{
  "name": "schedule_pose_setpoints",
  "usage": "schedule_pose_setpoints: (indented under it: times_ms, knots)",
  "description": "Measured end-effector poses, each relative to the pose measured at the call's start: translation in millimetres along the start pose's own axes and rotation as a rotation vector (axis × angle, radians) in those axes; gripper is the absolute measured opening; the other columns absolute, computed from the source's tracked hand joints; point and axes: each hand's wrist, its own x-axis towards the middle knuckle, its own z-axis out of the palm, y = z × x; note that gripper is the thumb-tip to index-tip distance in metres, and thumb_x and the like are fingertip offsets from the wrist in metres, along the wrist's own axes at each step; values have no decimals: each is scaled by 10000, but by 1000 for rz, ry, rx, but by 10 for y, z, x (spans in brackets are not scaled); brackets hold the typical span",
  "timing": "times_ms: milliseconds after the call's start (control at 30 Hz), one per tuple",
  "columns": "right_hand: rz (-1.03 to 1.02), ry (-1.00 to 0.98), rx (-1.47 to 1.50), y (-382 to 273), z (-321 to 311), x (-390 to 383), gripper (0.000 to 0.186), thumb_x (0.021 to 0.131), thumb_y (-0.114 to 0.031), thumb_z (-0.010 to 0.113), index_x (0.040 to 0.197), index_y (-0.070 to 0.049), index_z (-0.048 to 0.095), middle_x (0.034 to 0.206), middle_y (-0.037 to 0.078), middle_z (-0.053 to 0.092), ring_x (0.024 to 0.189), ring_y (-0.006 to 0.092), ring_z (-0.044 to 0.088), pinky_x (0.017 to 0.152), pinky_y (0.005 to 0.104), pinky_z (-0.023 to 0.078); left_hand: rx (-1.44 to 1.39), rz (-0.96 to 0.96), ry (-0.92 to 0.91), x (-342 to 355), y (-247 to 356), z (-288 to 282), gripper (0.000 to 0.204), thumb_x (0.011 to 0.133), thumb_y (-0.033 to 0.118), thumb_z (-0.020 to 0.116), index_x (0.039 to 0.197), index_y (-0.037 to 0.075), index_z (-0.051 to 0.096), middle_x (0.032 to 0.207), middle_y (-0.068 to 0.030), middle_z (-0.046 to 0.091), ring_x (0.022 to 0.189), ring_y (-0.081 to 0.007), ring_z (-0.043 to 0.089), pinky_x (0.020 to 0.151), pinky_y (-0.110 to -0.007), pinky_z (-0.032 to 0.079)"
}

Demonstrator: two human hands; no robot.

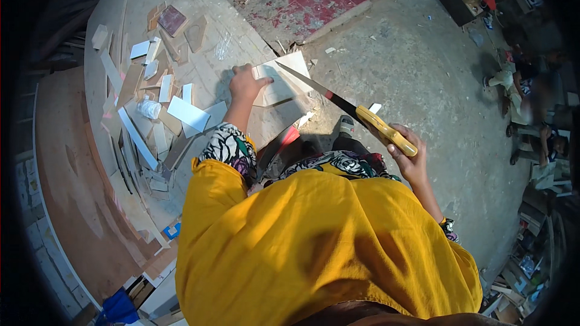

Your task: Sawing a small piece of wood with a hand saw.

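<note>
My right hand (411, 154) is closed around the yellow handle of a handsaw (386, 130). Its long, narrow blade slants up and left, and the tip is over a pale wooden board (293, 63). Whether the teeth touch the wood, I cannot tell. The board lies at the worktable's edge, its right end sticking out past it. With the thumb on top and the fingers bent at its left side, my left hand (244, 84) grips the board and holds it down.
Offcuts and strips of wood (187, 113) are heaped on the worktable (205, 30) to the left, with a white roll (148, 107) among them. A red object (290, 136) is below the board. Concrete floor (386, 54) lies to the right, with people (531, 102) sitting at the far right.
</note>
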Motion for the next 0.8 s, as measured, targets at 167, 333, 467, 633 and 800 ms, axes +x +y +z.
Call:
schedule_pose_setpoints:
  times_ms: [167, 333, 467, 633, 800]
  knots:
    - [119, 25, 174, -132, 291, 69, 373, 825, -116, 690, 1162, -5, 576, 1066, 92, 624, 970, 184, 588, 875, 299, 443, -266, 2, 185, -213, 92, 563, 401, 795, 368, 688, 1085, 105, 603, 1172, -137, 534, 951, -371, 598, 792, -448, 500]
    - [180, -18, 219, -190, 259, 129, 350, 832, -97, 681, 1153, -1, 581, 1051, 95, 632, 955, 185, 594, 853, 302, 455, -249, -173, 486, -281, 226, 728, 254, 843, 293, 623, 1056, 154, 627, 1150, -84, 549, 1101, -298, 476, 892, -443, 391]
    - [73, -35, 47, -230, 292, 22, 346, 825, -53, 665, 1155, 3, 581, 1035, 102, 635, 917, 174, 603, 826, 300, 470, -256, -190, 520, -220, 267, 757, 238, 851, 277, 593, 1064, 177, 631, 1149, -70, 556, 1104, -294, 480, 905, -454, 364]
    - [201, 83, 212, -241, 418, -105, 353, 820, -38, 657, 1162, 2, 577, 1047, 105, 629, 974, 165, 588, 876, 300, 451, -335, -192, 533, -232, 262, 764, 230, 848, 263, 579, 1053, 175, 634, 1155, -65, 560, 1124, -288, 472, 924, -459, 346]
    - [108, -38, 23, -296, 472, 153, 375, 813, -48, 661, 1176, -14, 572, 1104, 139, 628, 1026, 239, 603, 898, 316, 444, -374, -206, 514, -224, 287, 736, 246, 840, 252, 593, 1067, 162, 625, 1145, -79, 554, 1147, -291, 452, 927, -454, 353]
